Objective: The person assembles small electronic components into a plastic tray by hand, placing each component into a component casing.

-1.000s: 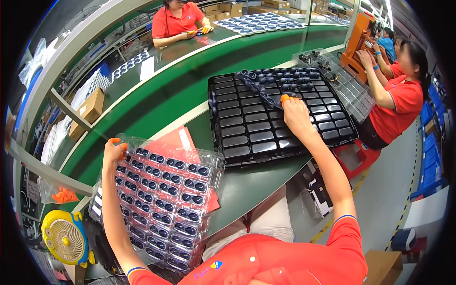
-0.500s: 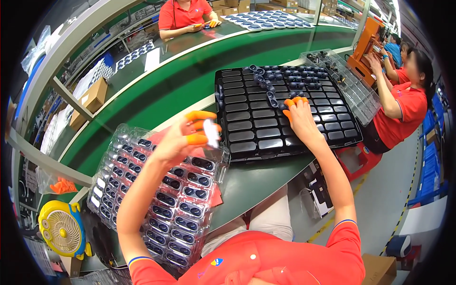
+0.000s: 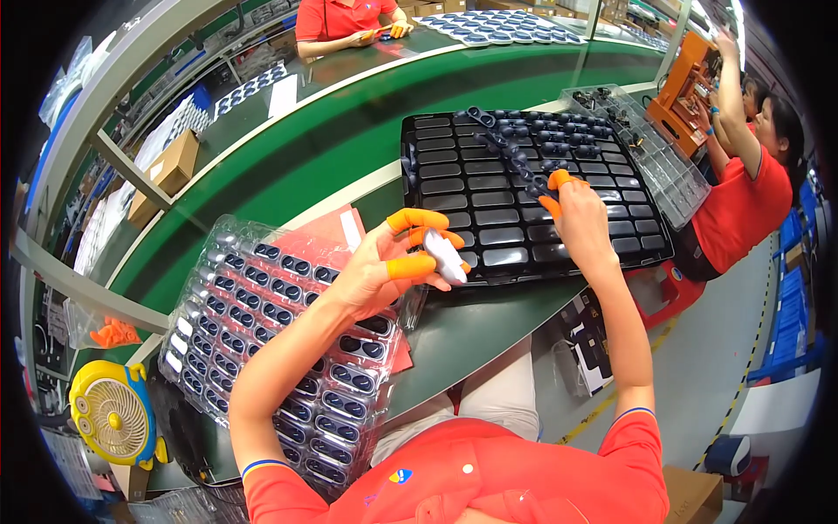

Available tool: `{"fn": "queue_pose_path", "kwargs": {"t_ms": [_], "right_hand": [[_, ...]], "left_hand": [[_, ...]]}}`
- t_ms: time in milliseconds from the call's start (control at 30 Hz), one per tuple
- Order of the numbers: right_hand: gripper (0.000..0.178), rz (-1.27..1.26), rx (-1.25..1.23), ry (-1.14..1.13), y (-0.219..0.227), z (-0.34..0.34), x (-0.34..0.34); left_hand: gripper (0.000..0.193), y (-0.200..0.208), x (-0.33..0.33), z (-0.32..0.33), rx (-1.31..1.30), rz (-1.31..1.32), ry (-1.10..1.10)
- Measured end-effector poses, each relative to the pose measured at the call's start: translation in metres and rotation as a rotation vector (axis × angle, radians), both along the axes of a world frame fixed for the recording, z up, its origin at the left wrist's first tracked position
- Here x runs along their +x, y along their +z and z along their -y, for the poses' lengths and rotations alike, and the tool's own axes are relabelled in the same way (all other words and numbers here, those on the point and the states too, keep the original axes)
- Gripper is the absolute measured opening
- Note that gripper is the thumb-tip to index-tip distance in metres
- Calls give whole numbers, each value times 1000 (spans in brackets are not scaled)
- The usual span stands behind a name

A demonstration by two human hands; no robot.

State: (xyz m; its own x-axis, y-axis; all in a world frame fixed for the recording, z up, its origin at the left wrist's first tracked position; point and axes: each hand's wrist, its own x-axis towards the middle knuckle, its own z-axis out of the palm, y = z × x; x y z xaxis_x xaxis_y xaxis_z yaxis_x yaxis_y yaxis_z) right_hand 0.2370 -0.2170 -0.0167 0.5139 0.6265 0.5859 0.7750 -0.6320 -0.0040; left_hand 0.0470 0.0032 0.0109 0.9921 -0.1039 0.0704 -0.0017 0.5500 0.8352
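My left hand, wearing orange finger cots, grips a small white rounded case above the near left edge of a black compartment tray. Over that tray is my right hand, its cotted thumb and index finger closed around the end of a dark navy earbud-like part. More navy parts lie in a loose line and in rows at the tray's far side. Left of my body, beneath my left forearm, a clear plastic tray carries rows of open cases with dark oval insides.
A green conveyor belt runs beyond the trays. Another clear tray sits at right, near a co-worker and an orange press. Across the belt sits another person. A yellow fan stands at left.
My left hand has moved right with the white case, toward the black tray. My right hand has shifted slightly right and down. The co-worker at right has raised an arm.
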Motion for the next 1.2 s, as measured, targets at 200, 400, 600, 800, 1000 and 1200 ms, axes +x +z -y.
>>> {"fn": "queue_pose_path", "kwargs": {"t_ms": [200,400,600,800,1000,1200], "right_hand": [[18,-350,258,87,-13,0,-9],[27,-299,10,38,-4,6,-15],[30,-381,-16,-53,11,13,-24],[19,-827,671,237,16,-2,-59],[15,-1360,948,530,6,-37,-107],[15,-1468,1113,535,-3,-45,-105]], "left_hand": [[46,-15,6,-3,189,-20,43],[42,-18,9,-2,383,-126,56],[42,-16,5,-1,411,-75,-9],[44,-13,2,6,532,32,-38],[43,-12,1,20,629,44,174],[42,-7,-2,21,413,-42,102]]}}
